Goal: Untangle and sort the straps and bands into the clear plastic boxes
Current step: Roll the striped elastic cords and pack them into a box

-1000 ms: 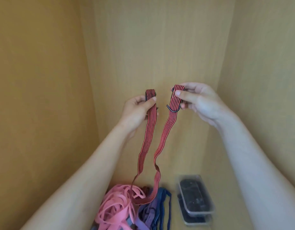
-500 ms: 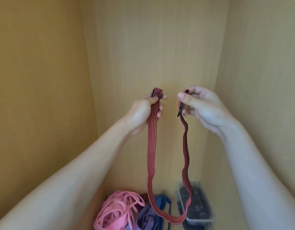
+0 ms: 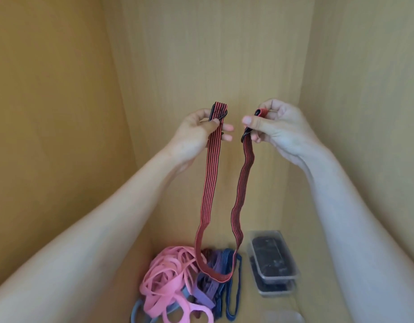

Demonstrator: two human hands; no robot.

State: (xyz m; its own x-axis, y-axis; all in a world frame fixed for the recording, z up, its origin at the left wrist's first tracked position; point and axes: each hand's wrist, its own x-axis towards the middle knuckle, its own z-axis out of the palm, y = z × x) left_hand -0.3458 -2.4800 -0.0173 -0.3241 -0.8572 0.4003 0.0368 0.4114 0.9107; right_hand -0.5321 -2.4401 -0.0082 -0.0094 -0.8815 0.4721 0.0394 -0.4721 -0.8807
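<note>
In the head view both bare forearms reach forward and up, the hands raised level with each other in front of a light wooden back panel (image 3: 213,54). The left hand (image 3: 196,129) has its grip pinching one end of a red-and-black striped elastic strap (image 3: 207,194), thumb pressed on the front of the webbing and fingers curled behind it, two fingertips showing past the strap's edge. A black metal hook (image 3: 221,114) sits at that end, just above the thumb. The right hand (image 3: 278,127) has its grip pinching the strap's other end, which is folded over the forefinger, with the thumb laid across it; a dark hook tip (image 3: 245,135) shows below the thumb. Between the two hands the strap hangs in a long, narrow U, its right run slightly twisted. Under the strap's bottom bend lies a tangled pile of pink, purple and blue bands (image 3: 168,280) on the wooden surface (image 3: 317,264); whether the bend touches the pile cannot be told. Just right of the bend stand two clear plastic boxes (image 3: 273,259), one stacked on the other and shifted back a little. Both hold dark items too blurred to identify.
</note>
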